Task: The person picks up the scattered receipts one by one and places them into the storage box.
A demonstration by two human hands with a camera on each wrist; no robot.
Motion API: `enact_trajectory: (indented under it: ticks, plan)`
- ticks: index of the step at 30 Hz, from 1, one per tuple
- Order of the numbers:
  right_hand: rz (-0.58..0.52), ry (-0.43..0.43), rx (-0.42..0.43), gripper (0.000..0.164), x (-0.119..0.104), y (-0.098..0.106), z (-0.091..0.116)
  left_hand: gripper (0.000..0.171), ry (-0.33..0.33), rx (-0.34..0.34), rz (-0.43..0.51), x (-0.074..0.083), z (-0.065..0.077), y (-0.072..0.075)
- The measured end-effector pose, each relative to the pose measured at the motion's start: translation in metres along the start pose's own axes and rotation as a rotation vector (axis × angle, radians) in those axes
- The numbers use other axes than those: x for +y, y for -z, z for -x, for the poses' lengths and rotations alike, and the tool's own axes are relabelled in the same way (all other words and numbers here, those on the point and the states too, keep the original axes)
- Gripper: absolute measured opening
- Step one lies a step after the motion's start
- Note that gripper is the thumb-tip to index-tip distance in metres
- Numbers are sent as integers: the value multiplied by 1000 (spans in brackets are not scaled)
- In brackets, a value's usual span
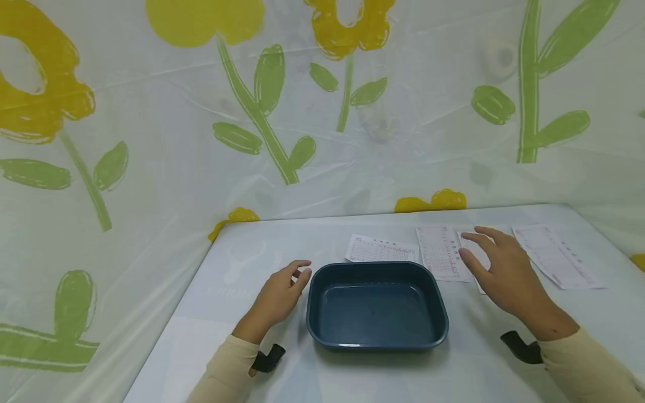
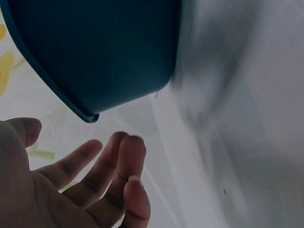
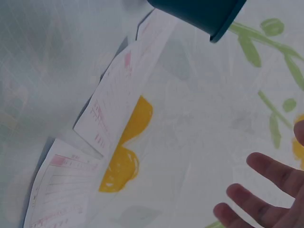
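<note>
A dark teal plastic basin (image 1: 378, 341) stands on the white table, its inside bare. Just left of its rim is my left hand (image 1: 278, 292), fingers loosely bent and holding nothing; in the left wrist view the fingertips (image 2: 130, 147) are a little apart from the basin's wall (image 2: 95, 57). My right hand (image 1: 509, 274) hovers to the right of the basin, thumb and fingers spread with nothing between them. Below it lies a small printed paper slip (image 1: 472, 246), partly hidden by the hand. In the right wrist view the spread fingers (image 3: 261, 209) are away from the slips.
Behind the basin lies one printed slip (image 1: 383, 248), with another slip (image 1: 440, 254) to its right. A further slip (image 1: 556, 257) lies at the right of the table (image 1: 242, 252). A white curtain (image 1: 166, 140) with yellow flowers hangs behind the table and along its left side.
</note>
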State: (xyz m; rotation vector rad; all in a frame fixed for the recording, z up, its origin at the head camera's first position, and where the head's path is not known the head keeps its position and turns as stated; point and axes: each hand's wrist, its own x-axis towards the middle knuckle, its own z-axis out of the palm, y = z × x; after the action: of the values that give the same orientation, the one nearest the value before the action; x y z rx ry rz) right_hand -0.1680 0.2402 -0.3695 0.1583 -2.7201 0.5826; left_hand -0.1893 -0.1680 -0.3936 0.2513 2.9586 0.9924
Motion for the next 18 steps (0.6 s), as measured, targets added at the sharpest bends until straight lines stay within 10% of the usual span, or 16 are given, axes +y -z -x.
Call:
enact_trajectory:
  ticks: [6,18]
  plan:
    - [-85,-33,71,41,9,3,0,45,-28,-155,186,-4,-1,-5]
    - [-85,-115,52,43,29,9,-6,38,-62,-297,275,-12,-4,-11]
